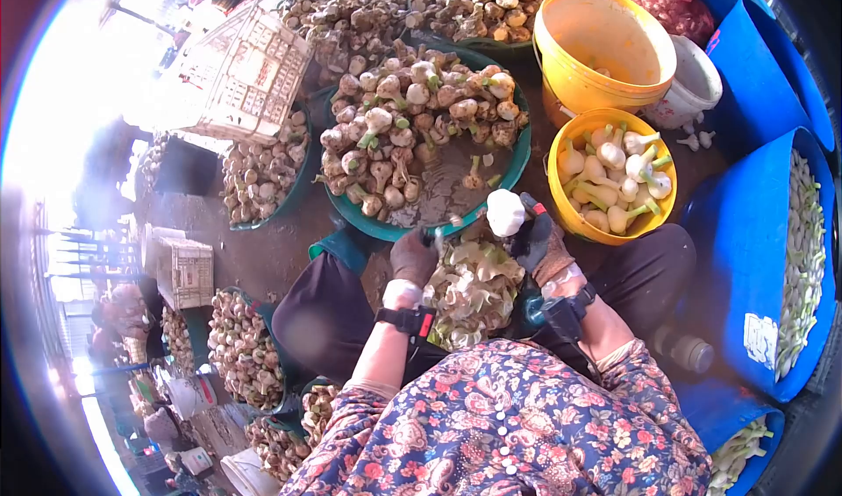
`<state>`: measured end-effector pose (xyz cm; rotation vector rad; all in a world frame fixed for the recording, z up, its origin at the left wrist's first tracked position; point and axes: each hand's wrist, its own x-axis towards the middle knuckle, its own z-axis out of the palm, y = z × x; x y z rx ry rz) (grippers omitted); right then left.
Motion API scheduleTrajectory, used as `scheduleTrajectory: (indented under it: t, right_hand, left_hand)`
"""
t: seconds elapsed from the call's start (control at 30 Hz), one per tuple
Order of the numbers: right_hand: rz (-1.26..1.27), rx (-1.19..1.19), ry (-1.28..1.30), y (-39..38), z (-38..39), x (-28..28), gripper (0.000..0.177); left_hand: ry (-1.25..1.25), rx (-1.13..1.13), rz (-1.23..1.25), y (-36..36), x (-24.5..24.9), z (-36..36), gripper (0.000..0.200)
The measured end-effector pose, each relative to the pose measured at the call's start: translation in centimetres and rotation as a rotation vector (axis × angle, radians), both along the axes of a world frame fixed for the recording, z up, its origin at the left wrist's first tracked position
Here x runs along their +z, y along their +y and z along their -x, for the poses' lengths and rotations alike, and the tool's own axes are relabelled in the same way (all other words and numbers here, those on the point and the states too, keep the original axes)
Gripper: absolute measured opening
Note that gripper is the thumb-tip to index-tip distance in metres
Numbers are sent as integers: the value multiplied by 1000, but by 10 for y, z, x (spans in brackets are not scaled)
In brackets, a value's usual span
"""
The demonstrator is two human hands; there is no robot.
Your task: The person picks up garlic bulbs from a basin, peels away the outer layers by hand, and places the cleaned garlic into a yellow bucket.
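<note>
A peeled white garlic bulb (pixel 506 213) sits at the fingertips of my right hand (pixel 541 249), which wears a dark glove and is closed on it. My left hand (pixel 414 257), also gloved, is closed a little to the left of the bulb; a small pale bit shows at its fingertips, too blurred to name. Below and between both hands lies a heap of loose garlic skins (pixel 474 290). Just beyond them stands a green tub (pixel 351 211) of unpeeled garlic bulbs (pixel 386 128). Right of my right hand is a yellow bucket (pixel 561 199) of cleaned bulbs (pixel 614 167).
A larger yellow bucket (pixel 561 44) and a white bucket (pixel 702 71) stand behind. Blue bins (pixel 732 224) with garlic line the right side. Left are a white crate (pixel 237 75), a second crate (pixel 186 272) and more garlic tubs. A clear bottle (pixel 688 351) lies by my right leg.
</note>
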<state>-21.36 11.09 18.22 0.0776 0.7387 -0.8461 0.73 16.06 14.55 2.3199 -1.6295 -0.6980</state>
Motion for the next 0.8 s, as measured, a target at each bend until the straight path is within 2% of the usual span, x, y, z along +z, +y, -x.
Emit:
scheduleTrajectory:
  t: [0.03,0.07,0.1,0.17,0.2,0.23,0.3,0.37,0.4,0.43,0.47,0.5,0.53,0.57,0.63,0.67,0.77,0.8]
  right_hand:
    - [-23,-23,-214,-1,6,-8,28]
    - [119,69,-293,-4,12,-32,32]
    - [64,65,-308,-3,16,-32,32]
    - [-33,61,-347,-6,17,-25,33]
    - [29,63,-439,-10,21,-24,37]
    - [283,55,-437,-11,27,-17,44]
    - [315,-33,-720,-19,38,3,51]
    - [335,-112,-705,-25,47,-1,73]
    - [266,-76,-585,-26,48,-3,79]
    - [199,-43,-464,-27,50,-5,85]
    - [249,52,-301,-28,46,-19,89]
    - [255,88,11,-23,36,-12,89]
    - [253,130,176,-23,28,-16,86]
    - [241,174,340,-24,22,-23,82]
    - [187,197,467,-29,15,-44,71]
    - [156,211,525,-29,13,-51,65]
    - [254,249,887,-23,4,-56,51]
    - [388,239,1013,-20,0,-63,46]
  left_hand:
    - [-77,-64,-166,5,-7,-12,27]
    - [-74,-162,-155,12,-17,-19,29]
    - [20,-158,-177,12,-16,-15,31]
    - [199,-144,-211,-2,0,-7,35]
    - [199,-159,-321,-18,27,4,48]
    - [159,-151,-246,-30,16,5,54]
    - [81,-143,-104,-54,-24,3,67]
    - [130,-52,-172,-90,-40,10,75]
    - [155,-10,-202,-107,-50,13,79]
    - [244,-23,-77,-119,-73,15,76]
    - [335,-36,46,-131,-112,15,73]
    - [427,-47,170,-144,-155,13,71]
    - [394,-16,0,-156,-201,7,64]
    - [527,-31,-19,-158,-190,14,63]
    - [788,-52,-70,-150,-133,31,61]
    - [945,31,-218,-148,-122,33,57]
    - [832,-105,-52,-116,-58,43,57]
    - [820,-193,22,-101,-47,46,57]
